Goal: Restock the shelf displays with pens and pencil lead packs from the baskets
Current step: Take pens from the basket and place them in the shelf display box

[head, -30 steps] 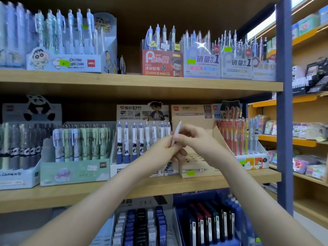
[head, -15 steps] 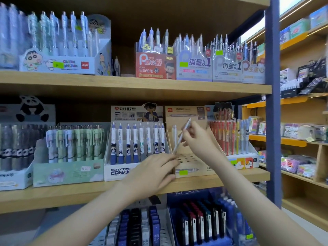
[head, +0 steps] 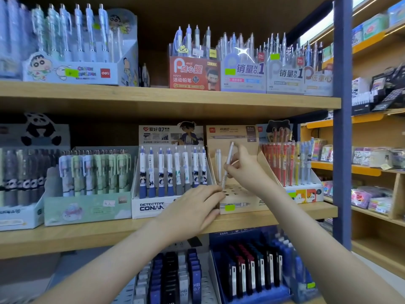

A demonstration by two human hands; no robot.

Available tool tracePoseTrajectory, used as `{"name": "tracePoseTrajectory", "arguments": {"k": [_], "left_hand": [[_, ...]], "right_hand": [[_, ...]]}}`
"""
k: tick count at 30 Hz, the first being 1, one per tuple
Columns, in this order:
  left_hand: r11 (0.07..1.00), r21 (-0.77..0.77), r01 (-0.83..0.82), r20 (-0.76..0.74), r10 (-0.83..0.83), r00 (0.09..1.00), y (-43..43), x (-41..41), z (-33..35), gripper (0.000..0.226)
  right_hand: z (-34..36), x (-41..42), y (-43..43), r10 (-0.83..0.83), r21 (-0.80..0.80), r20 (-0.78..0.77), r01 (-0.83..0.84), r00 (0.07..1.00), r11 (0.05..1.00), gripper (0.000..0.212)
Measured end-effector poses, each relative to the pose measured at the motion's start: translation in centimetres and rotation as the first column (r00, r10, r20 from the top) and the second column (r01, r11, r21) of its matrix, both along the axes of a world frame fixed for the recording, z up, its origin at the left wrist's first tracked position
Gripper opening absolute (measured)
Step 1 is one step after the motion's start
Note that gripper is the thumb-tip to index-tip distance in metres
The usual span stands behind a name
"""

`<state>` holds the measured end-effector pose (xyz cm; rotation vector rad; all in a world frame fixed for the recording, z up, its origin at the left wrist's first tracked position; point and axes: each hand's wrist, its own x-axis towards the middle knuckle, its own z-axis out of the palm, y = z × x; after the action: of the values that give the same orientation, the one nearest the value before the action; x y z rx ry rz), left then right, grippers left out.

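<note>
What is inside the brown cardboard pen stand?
In the stand: two white pens at back left and many empty holes. The right hand, holding another pen, hides its right side.

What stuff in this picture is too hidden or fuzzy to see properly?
All from the head view:
- The baskets: outside the frame.
- The white pen tip: blur and the right hand hide whether it is in a hole of the tan display box.
- Box's front left corner: covered by the left hand.
- The lead packs below: cut off by the bottom edge.
- Header print on the box: too blurred to read.
</note>
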<state>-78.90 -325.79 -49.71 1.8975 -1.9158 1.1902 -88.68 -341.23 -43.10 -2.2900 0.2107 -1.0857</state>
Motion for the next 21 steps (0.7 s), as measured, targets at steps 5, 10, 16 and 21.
{"name": "tracePoseTrajectory", "arguments": {"k": [5, 10, 16, 21], "left_hand": [[1.0, -0.021, 0.0, 0.019, 0.0, 1.0, 0.0, -0.1, -0.1, 0.038], [1.0, 0.001, 0.0, 0.021, 0.0, 1.0, 0.0, -0.1, 0.0, 0.039], [0.999, 0.032, -0.008, 0.013, 0.008, 1.0, 0.1, -0.3, 0.3, 0.045], [0.999, -0.054, 0.004, -0.01, -0.005, 1.0, 1.6, -1.4, 0.2, 0.038]], "right_hand": [[-0.4, 0.1, 0.3, 0.07, -0.135, 0.014, -0.068, 0.997, 0.988, 0.073], [-0.9, 0.4, 0.8, 0.07, -0.174, -0.03, -0.074, 0.997, 0.982, 0.081], [-1.1, 0.9, 0.8, 0.012, -0.152, -0.097, -0.027, 0.995, 0.988, 0.075], [-2.2, -0.3, 2.7, -0.124, -0.173, 0.047, 0.13, 0.991, 0.976, 0.083]]}}
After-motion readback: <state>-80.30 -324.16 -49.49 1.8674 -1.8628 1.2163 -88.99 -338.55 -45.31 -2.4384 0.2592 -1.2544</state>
